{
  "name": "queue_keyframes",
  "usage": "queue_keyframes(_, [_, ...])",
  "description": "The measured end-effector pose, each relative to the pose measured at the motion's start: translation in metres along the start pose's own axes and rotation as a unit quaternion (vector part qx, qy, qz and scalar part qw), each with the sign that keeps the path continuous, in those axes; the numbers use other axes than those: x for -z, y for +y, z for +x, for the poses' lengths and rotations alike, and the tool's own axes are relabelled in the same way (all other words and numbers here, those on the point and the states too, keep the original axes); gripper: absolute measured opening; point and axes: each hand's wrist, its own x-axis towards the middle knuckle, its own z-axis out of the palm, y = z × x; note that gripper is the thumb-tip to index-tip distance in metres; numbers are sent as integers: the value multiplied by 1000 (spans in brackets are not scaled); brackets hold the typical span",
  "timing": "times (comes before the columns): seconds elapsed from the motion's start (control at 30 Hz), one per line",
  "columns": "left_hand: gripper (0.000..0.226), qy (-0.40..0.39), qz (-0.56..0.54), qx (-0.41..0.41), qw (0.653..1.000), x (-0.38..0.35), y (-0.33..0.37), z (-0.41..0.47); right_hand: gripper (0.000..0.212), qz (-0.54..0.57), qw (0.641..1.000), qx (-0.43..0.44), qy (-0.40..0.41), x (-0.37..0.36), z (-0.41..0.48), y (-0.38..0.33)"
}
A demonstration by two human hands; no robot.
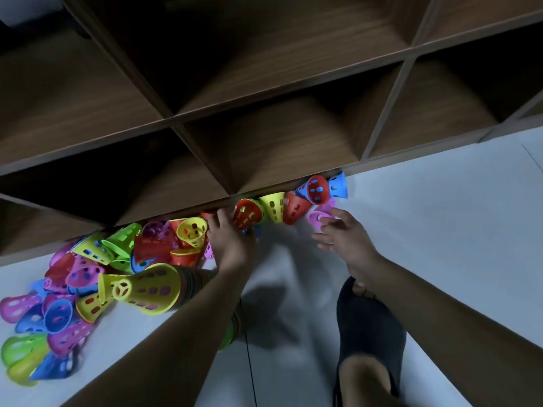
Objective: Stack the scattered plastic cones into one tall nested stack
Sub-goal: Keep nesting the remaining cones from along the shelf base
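Where the scattered perforated plastic cones lay heaped along the foot of the brown wooden cubby shelf, from the near left to the far right of the white floor, we noted both hands reaching in. The left hand lay against a red perforated plastic cone. Its fingertips were lost among the cones, so we could not tell whether it held anything. The right hand had its fingers spread and slack, tips at a pink perforated plastic cone, gripping nothing. A nested stack, topped in yellow, lay on its side beneath the left forearm. We judged the cones light, stiff, thin-walled and somewhat slick. They are best pinched at the wide rim.
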Motion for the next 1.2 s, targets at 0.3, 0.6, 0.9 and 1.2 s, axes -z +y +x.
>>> queue_keyframes(0.3, [29,19,-41,23,999,1,-9,7,15,16,998,37,48,0,-27,2])
queue_keyframes(0.6, [55,-50,-63,-42,996,11,-10,-24,10,21,997,34,67,6,-43,10])
queue_keyframes(0.9, [46,-98,109,-122,982,-26,10,-22,6,6,998,17,54,19,-48,21])
queue_keyframes(1.2, [22,-112,46,-124,985,-20,5,-35,8,11,999,-1,49,35,-55,20])
